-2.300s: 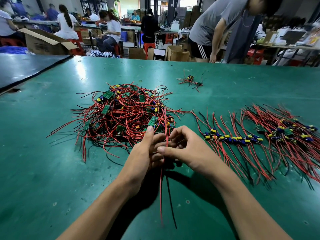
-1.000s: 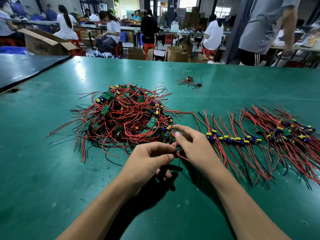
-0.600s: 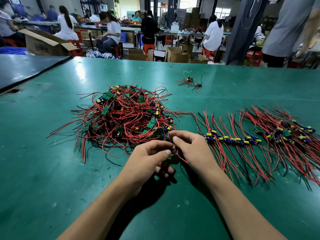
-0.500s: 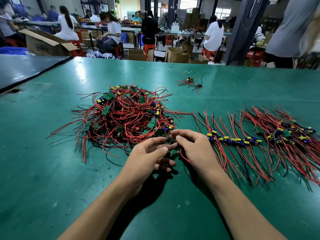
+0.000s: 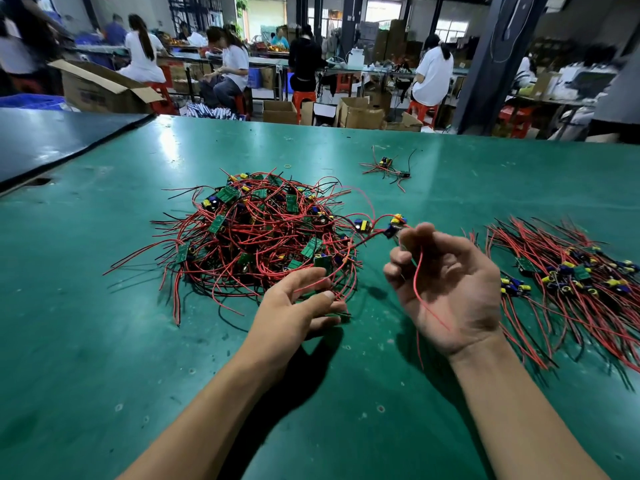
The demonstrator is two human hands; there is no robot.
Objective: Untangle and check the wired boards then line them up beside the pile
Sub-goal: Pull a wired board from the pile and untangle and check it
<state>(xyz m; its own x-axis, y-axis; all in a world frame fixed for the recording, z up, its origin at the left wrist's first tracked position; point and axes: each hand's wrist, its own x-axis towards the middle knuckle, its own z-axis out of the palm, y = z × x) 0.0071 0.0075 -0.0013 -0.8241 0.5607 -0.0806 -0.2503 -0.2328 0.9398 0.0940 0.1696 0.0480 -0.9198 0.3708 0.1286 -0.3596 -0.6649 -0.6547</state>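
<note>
The board [image 5: 396, 224] is lifted just off the right edge of the pile [image 5: 263, 237], above the counter [image 5: 104, 341]. It is not yet free: a red wire runs from it back into the tangle, and a second board [image 5: 362, 225] hangs close beside it on the same strands. I think it is held high and to the right so that the pull opens the knot and shows which wire is caught.

The right grip [image 5: 450, 289] has the palm turned up and the fingers curled, and the fingertips pinch the board at its near end. A loose wire [image 5: 420, 292] falls across the palm and down past the wrist. The left grip [image 5: 294, 306] lies low at the near edge of the pile, fingers loose and almost straight over the nearest wires. It seems to keep the pile down, and I cannot see that it pinches anything.

The row [image 5: 568, 271] lies to the right, apart from the pile. Probably the board goes there after the check.
</note>
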